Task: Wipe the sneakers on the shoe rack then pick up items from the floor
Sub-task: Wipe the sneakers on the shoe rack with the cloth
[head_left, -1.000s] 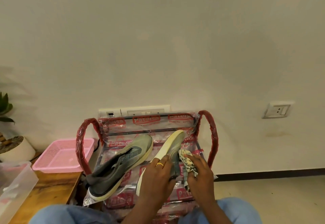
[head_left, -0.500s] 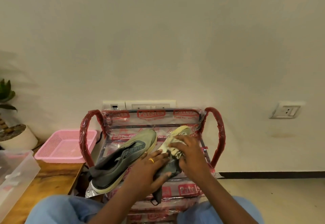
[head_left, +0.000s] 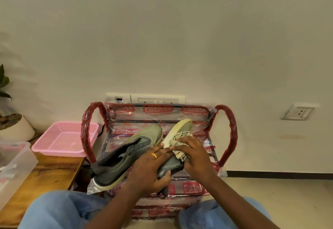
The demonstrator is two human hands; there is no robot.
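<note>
- The person's knees in pale blue trousers point(head_left: 59, 210) fill the bottom edge, one on either side of the arms.
- The left hand point(head_left: 149, 171), with a gold ring point(head_left: 154, 155) on one finger, curls round the heel end of a grey-green fabric sneaker with a pale yellow sole point(head_left: 182, 127). The thumb is tucked under the dark heel.
- This held sneaker is tilted on its side above the rack's top shelf, toe towards the wall, sole edge facing left.
- The right hand point(head_left: 196, 156) clutches a crumpled cream cloth with dark line pattern point(head_left: 180, 138) and presses it onto the sneaker's upper. It hides the middle of the shoe.
- A second sneaker of the same colours point(head_left: 126, 156) lies just left, on the shelf, touching the left hand.
- The metal shoe rack wrapped in clear plastic with red print point(head_left: 230, 135) stands against the wall, a red loop at each side.
- To the left is a low wooden table point(head_left: 48, 174) bearing a clear plastic box point(head_left: 14, 160), a pink mesh basket point(head_left: 63, 138) and a white plant pot point(head_left: 16, 128).
- On the cream wall, a white switch plate point(head_left: 156, 100) sits behind the rack and a socket point(head_left: 298, 112) to the right.
</note>
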